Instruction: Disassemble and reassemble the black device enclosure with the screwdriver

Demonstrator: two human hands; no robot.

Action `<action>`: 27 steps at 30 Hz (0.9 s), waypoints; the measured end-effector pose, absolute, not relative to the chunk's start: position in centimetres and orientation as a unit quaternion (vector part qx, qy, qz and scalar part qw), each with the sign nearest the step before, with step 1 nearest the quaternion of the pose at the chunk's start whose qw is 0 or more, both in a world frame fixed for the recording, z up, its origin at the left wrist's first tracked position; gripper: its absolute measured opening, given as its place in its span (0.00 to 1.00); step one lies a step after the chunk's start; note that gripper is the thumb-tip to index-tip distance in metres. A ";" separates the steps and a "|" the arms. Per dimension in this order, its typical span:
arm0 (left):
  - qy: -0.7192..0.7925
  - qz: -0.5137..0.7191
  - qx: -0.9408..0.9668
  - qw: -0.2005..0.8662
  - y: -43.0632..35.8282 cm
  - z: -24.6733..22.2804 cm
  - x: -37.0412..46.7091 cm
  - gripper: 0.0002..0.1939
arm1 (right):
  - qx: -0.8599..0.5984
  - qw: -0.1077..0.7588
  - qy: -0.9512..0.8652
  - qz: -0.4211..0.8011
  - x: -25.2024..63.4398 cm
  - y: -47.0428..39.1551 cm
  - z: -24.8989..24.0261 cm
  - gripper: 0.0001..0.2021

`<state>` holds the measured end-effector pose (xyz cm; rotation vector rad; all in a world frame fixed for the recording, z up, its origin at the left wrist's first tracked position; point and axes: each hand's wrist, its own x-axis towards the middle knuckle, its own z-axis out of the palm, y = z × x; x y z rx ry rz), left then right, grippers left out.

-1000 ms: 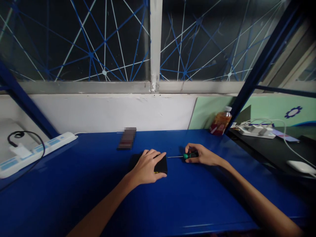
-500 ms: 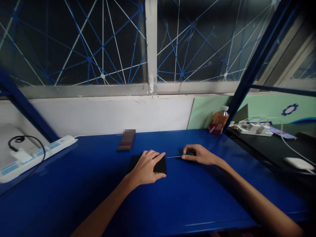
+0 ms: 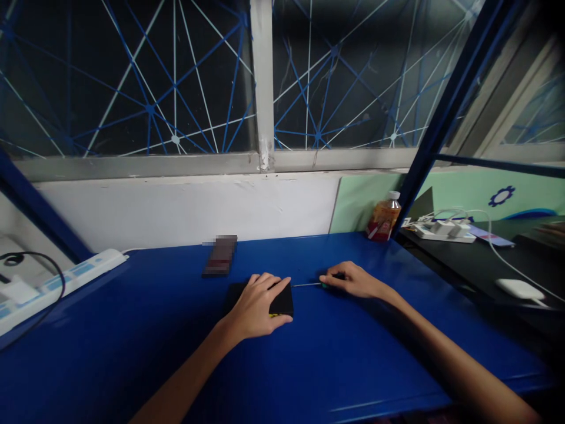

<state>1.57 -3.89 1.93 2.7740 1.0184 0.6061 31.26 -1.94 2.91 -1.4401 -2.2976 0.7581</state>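
A flat black box with a bit of yellow on its front side lies on the blue table. My left hand is closed over it, fingers spread across the top and thumb along the front side. To the right, my right hand pinches the green and dark handle of a screwdriver. Its thin metal shaft points left, level with the table, and the tip meets the box's right side. Whether the tip sits in a screw is too small to tell. My fingers hide most of the handle.
Behind the box lies a dark, partly blurred flat object. A white power strip runs along the left edge. A drink bottle stands at the back right. Beyond it, a black table holds another power strip and a white charger.
The fingers of my right hand have rolled round the screwdriver handle, the thumb and forefinger now closer together. My left hand stays on the box. The whole view has shifted slightly.
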 end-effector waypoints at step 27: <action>0.338 0.199 0.918 0.059 -3.9 1.8 1.6 0.38 | -0.465 0.239 -0.807 0.274 31.3 -2.0 2.5 0.18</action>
